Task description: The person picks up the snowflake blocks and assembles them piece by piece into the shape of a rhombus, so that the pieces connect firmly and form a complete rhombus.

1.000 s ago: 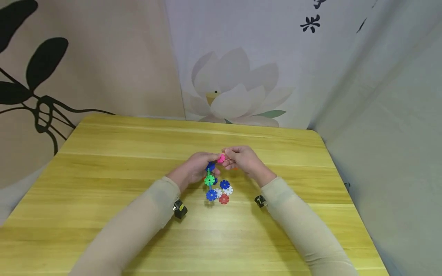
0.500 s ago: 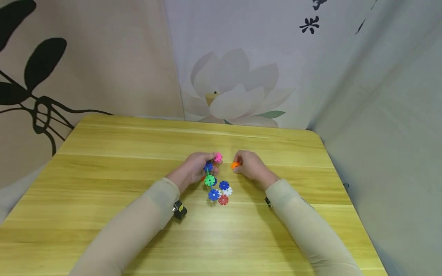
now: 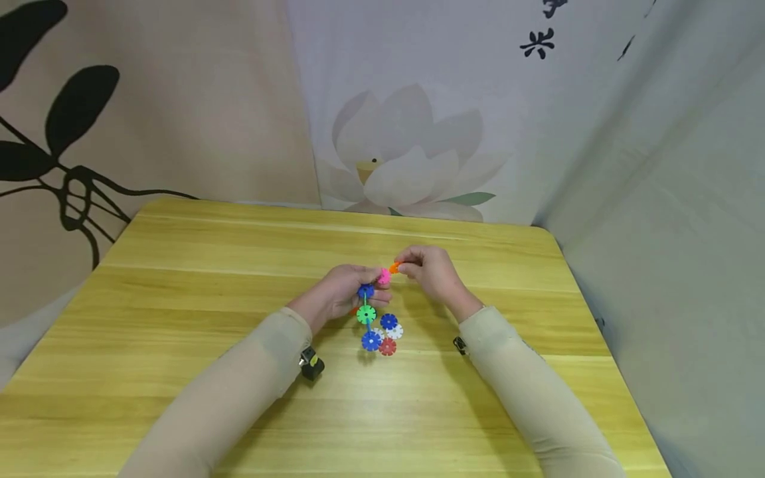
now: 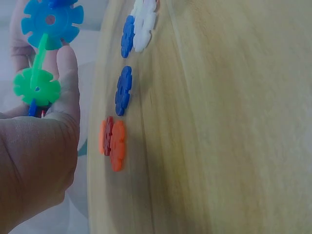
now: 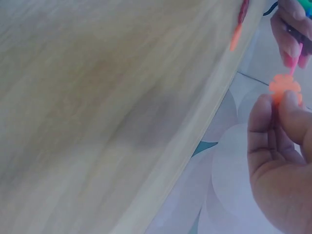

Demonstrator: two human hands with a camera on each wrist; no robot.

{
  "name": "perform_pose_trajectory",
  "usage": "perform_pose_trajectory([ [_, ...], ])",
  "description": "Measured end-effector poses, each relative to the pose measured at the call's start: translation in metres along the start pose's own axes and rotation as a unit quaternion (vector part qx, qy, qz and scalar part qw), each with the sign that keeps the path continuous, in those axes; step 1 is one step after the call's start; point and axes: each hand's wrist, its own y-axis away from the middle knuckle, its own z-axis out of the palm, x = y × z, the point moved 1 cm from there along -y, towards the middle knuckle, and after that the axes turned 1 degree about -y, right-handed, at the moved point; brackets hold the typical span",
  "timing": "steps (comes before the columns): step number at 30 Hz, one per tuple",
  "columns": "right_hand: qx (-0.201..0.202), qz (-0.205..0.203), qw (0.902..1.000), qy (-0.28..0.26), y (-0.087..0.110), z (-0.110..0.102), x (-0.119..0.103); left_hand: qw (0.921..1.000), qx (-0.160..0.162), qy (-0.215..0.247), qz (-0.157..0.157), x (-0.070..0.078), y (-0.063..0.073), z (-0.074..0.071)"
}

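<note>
Your left arm slants in from between seven and eight o'clock, and your right arm from between four and five. Your left hand (image 3: 343,289) pinches a pink disc (image 3: 384,276) with the thumb pressed on it, while some of the other fingers stick out nearly straight. A string of discs (image 3: 366,314) in blue and green hangs at seven o'clock from the pink one. Your right hand (image 3: 436,273), at three o'clock from the left, bends at the wrist and nips an orange disc (image 3: 394,267) between thumb and finger, just beside the pink disc. I can't tell if the two discs touch. At four to five o'clock from your left hand, a dark blue disc (image 3: 388,321) and a red disc (image 3: 387,346) lie on the surface (image 3: 239,245). Black writing (image 3: 536,44) on the cloth at one o'clock looks like 光.
</note>
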Motion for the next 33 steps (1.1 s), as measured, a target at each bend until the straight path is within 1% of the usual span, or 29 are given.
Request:
perform_pose_trajectory([
  [3, -0.001, -0.009, 0.9999, 0.005, 0.0, 0.0, 0.0, 1.0, -0.004, 0.006, -0.001, 0.0, -0.001, 0.001],
  [6, -0.001, -0.028, 0.9994, 0.019, 0.0, 0.0, 0.0, 1.0, -0.003, 0.007, -0.001, -0.001, -0.001, 0.0],
  [10, 0.006, -0.075, 0.9962, 0.045, 0.001, 0.001, -0.004, 1.0, -0.006, 0.003, -0.003, -0.001, 0.0, 0.0],
  [13, 0.012, -0.119, 0.9898, 0.077, 0.002, 0.004, -0.006, 1.0, -0.006, -0.003, -0.005, -0.001, 0.0, -0.001],
  [15, 0.018, -0.14, 0.9858, 0.092, 0.002, 0.006, -0.007, 1.0, -0.006, -0.005, -0.005, -0.001, 0.0, -0.001],
  [17, 0.024, -0.148, 0.9837, 0.099, 0.003, 0.008, -0.006, 1.0, -0.006, -0.003, -0.003, 0.0, 0.0, -0.001],
  [21, 0.041, -0.148, 0.9833, 0.098, 0.004, 0.011, -0.002, 1.0, -0.009, 0.002, 0.003, 0.001, 0.001, 0.0],
  [25, 0.057, -0.163, 0.9782, 0.114, 0.006, 0.014, -0.002, 0.9999, -0.006, 0.01, 0.003, 0.002, 0.001, 0.002],
  [28, 0.066, -0.195, 0.9667, 0.152, 0.009, 0.016, -0.005, 0.9999, 0.004, 0.015, 0.004, 0.001, 0.002, 0.004],
  [33, 0.065, -0.248, 0.9407, 0.222, 0.014, 0.018, -0.012, 0.9996, 0.019, 0.01, 0.016, -0.002, 0.0, 0.003],
])
